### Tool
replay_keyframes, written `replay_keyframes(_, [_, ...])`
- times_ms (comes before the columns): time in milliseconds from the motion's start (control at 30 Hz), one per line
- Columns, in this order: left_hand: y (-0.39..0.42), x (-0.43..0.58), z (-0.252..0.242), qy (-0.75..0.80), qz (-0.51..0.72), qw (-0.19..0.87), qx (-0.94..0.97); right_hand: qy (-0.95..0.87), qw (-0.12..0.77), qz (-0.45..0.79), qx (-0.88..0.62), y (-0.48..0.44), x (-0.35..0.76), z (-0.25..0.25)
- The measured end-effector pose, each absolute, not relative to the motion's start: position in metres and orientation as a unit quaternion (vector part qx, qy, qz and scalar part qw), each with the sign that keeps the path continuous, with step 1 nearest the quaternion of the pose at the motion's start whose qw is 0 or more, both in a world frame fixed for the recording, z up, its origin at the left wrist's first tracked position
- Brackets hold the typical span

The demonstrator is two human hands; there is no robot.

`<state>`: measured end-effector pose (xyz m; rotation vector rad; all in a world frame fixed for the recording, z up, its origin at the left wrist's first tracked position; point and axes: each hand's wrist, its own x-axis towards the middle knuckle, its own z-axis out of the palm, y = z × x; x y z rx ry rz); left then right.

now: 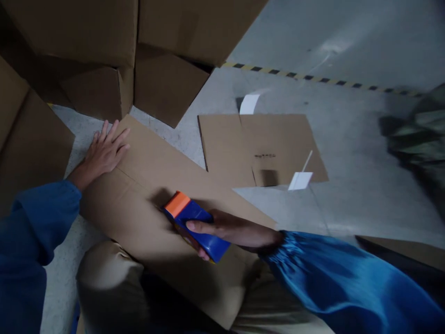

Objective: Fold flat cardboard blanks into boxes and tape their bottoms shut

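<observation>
Under both my hands lies a large piece of brown cardboard [153, 157], tilted across my knees and creased near its left end. My left hand [106, 149] rests flat on its far left part, fingers spread. In my right hand [212, 227] is a blue tape dispenser [203, 234] with an orange front end, held just over the middle of the cardboard. My thumb lies across its top and the other fingers are mostly hidden below. Whether the dispenser touches the cardboard, I cannot tell.
Large cardboard boxes [83, 32] stand at the upper left. On the grey floor lies a flat cardboard piece [278, 139] with white strips [300, 180] at its edges. A yellow-black floor line [292, 74] runs behind it. A crumpled greenish thing [424, 132] sits at the right.
</observation>
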<state>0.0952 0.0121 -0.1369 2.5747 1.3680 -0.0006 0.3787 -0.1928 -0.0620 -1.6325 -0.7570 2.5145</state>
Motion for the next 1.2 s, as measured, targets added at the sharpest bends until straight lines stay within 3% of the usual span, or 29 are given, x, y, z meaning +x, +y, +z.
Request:
replay_keyframes(233, [0.008,0.101,-0.132,0.420,0.032,0.074,0.904,-0.196,0.020,0.806,-0.559,-0.244,0.408,-0.057])
replay_keyframes(567, [-0.023,0.154,-0.138,0.403,-0.006,0.117,0.908,-0.251,0.070,0.801,-0.539,-0.234,0.424,-0.046])
replay_keyframes(767, [-0.027,0.153,-0.131,0.411,0.012,0.061,0.910,-0.264,0.072,0.778,-0.566,-0.229,0.419,-0.050])
replay_keyframes(933, [-0.066,0.186,-0.133,0.439,-0.005,0.060,0.896,-0.250,0.084,0.788,-0.557,-0.228,0.421,-0.055])
replay_keyframes(1200, [-0.123,0.249,-0.143,0.352,-0.029,0.100,0.930,-0.282,0.120,0.782,-0.544,-0.229,0.417,-0.062])
